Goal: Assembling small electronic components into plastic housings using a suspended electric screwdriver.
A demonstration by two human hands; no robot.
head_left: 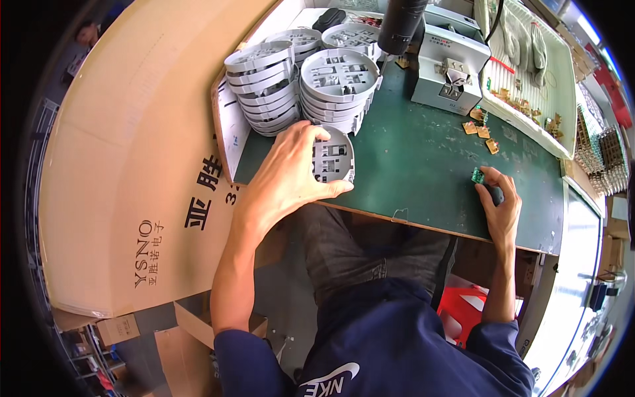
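Note:
My left hand [281, 169] is wrapped round a shallow round white plastic housing [336, 159] near the table's front edge, thumb at its near rim and fingers at its far side. Molded slots and ribs show inside the housing. At the right, my right hand [501, 202] pinches a small green circuit board [477, 175] between thumb and fingertips, just above the green tabletop [410, 165]. Beyond it lie several small yellowish circuit boards [484, 132].
Stacks of similar housings [338, 79] stand behind my left hand. A grey boxy machine [444, 79] and a black cylinder [402, 26] are at the back. On the right is a white tray [559, 142] with gloves and small boards. A large cardboard box [132, 145] stands left.

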